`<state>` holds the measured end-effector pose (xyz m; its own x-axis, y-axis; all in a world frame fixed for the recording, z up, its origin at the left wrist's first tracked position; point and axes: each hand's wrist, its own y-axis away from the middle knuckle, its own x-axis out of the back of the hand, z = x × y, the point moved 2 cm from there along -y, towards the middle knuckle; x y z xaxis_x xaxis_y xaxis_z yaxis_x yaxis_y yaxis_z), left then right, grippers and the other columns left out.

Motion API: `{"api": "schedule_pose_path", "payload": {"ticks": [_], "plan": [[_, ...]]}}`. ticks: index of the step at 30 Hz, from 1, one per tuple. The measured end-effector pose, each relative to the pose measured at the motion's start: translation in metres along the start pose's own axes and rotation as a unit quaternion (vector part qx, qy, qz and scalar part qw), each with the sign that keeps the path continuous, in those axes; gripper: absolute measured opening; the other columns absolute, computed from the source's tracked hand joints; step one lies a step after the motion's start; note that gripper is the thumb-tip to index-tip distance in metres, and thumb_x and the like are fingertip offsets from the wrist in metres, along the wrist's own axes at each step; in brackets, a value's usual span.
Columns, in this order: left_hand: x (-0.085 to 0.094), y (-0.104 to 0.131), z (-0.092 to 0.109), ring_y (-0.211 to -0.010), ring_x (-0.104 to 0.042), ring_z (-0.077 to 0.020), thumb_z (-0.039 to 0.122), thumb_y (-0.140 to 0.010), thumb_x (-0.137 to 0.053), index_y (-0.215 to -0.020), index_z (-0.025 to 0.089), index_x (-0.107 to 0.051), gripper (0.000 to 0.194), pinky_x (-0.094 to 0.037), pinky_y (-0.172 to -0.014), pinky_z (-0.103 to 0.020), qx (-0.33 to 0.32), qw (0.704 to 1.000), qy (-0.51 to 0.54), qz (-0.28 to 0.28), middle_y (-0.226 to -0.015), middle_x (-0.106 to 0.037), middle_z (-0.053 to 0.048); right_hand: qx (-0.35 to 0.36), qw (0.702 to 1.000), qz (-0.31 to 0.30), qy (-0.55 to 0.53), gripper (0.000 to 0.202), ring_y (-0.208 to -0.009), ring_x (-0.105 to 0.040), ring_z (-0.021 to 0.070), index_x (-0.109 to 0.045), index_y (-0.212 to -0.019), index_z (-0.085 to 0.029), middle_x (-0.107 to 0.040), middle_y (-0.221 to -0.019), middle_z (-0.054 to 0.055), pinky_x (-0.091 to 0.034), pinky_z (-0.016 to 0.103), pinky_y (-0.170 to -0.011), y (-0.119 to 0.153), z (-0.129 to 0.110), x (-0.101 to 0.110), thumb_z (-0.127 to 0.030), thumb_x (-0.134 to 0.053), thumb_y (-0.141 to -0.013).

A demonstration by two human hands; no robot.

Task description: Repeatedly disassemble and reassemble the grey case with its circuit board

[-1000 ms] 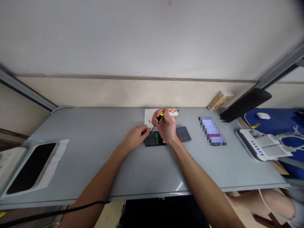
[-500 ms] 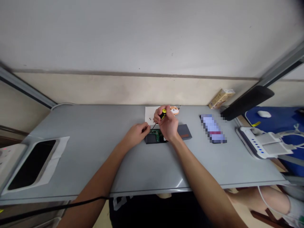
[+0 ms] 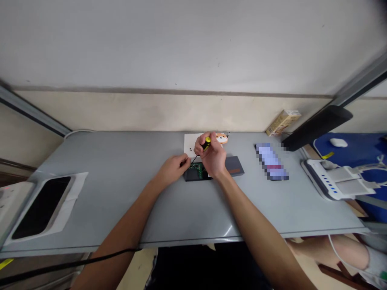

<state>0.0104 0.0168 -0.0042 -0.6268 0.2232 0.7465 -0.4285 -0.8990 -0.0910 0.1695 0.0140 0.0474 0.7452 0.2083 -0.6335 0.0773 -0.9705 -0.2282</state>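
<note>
My right hand (image 3: 213, 155) is wrapped round a black and yellow screwdriver (image 3: 207, 143), its thin shaft slanting down to the left. The tip meets the upper left part of a small black device with an exposed green circuit board (image 3: 198, 171). At that device's left edge, my left hand (image 3: 173, 168) is closed, thumb and fingers pinched near the screwdriver tip; what they hold, if anything, is hidden. Just right of the device lies a dark grey cover (image 3: 235, 166), partly behind my right wrist. White paper (image 3: 190, 141) with several tiny dark screws is behind my hands.
An orange and white animal-face item (image 3: 222, 138) lies by the paper. Right are a lit phone (image 3: 272, 161), a small box (image 3: 283, 123), a black upright object (image 3: 319, 128) and a white charging station (image 3: 329, 181). A tablet-like device (image 3: 42, 207) lies left. Another person's leg (image 3: 338, 251) shows lower right.
Both hands and the screwdriver keep nearly the same place at the device. The whole view has shifted very slightly.
</note>
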Motion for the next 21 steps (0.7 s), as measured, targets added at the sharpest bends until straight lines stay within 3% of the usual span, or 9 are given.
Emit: {"api": "schedule_pose_path", "payload": {"ticks": [16, 21], "plan": [[0.0, 0.0, -0.001, -0.06, -0.046, -0.0118, 0.041, -0.102, -0.045, -0.075, 0.019, -0.054, 0.036, -0.033, -0.059, -0.026, -0.006, 1.0, -0.01, 0.001, -0.065, -0.054, 0.003, -0.005, 1.0, 0.006, -0.008, 0.05, -0.056, -0.035, 0.013, -0.051, -0.072, -0.023, -0.037, -0.063, -0.001, -0.036, 0.027, -0.054, -0.001, -0.005, -0.002, -0.065, -0.042, -0.099], [0.0, 0.002, 0.003, -0.069, -0.059, -0.0155, 0.038, -0.1, -0.05, -0.097, 0.021, -0.068, 0.026, -0.044, -0.067, -0.028, -0.029, 0.999, -0.007, 0.015, -0.077, -0.067, 0.0, 0.0, 0.999, 0.027, -0.046, 0.043, -0.055, -0.034, 0.0122, -0.049, -0.073, -0.023, -0.035, -0.064, -0.002, -0.038, 0.026, -0.055, -0.003, -0.013, 0.006, -0.056, -0.045, -0.101]]}}
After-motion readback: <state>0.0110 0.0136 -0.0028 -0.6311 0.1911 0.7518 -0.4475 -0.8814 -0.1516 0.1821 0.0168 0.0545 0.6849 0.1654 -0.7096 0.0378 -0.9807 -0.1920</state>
